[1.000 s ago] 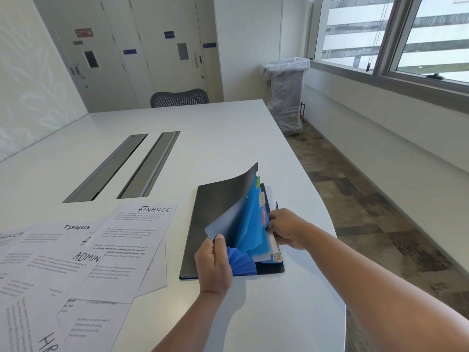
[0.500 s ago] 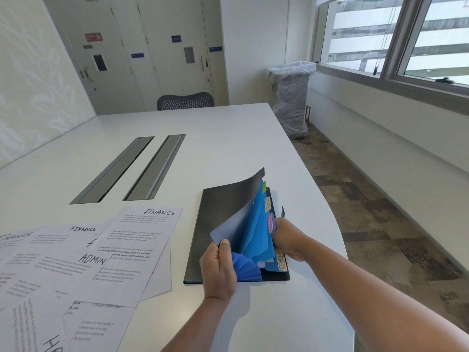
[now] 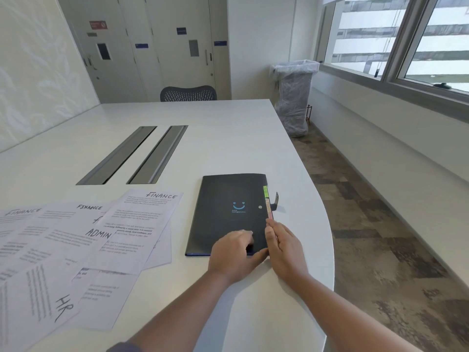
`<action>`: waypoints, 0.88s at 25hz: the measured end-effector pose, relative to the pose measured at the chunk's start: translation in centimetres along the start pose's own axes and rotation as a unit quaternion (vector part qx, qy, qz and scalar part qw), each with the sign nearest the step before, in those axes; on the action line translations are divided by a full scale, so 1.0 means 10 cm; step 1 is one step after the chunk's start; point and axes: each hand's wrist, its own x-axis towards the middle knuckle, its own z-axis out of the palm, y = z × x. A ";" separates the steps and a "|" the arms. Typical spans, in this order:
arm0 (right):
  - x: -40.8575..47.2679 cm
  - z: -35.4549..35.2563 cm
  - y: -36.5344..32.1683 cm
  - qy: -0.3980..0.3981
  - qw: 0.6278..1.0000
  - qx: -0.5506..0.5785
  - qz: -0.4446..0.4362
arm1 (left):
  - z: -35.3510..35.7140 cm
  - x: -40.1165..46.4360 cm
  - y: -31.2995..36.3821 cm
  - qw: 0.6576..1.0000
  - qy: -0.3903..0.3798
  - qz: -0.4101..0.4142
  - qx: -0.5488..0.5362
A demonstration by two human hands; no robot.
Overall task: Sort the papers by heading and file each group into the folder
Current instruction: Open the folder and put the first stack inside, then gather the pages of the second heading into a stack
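Folder (image 3: 228,214) lies flat and closed on the counter (image 3: 228,138), long axis running 6-to-12, spine on the 9 o'clock side, tabbed edge with coloured labels (image 3: 266,199) facing 3 o'clock. Half a second ago the cover was lifted and the blue pockets fanned out; now the cover is down and the pockets are hidden. Left hand (image 3: 234,255) rests on the near right corner of the cover, fingers loosely bent, gripping nothing. Right hand (image 3: 284,246) lies with straight fingers along the tabbed edge, touching it. Papers (image 3: 88,240) headed FINANCE, ADMIN and HR are spread overlapping at 9 o'clock of the folder, just beside it.
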 end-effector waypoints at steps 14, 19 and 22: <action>-0.89 0.58 -0.72 -0.040 0.943 -0.295 -0.148 | -0.67 -1.40 -0.62 0.993 0.052 0.031 0.104; -1.31 1.02 -1.39 -0.076 0.944 -0.288 -0.143 | -1.15 -2.09 -1.28 0.988 0.073 0.026 0.130; -1.61 1.40 -1.85 -0.078 0.946 -0.286 -0.132 | -1.50 -2.58 -1.81 0.987 0.092 0.005 0.131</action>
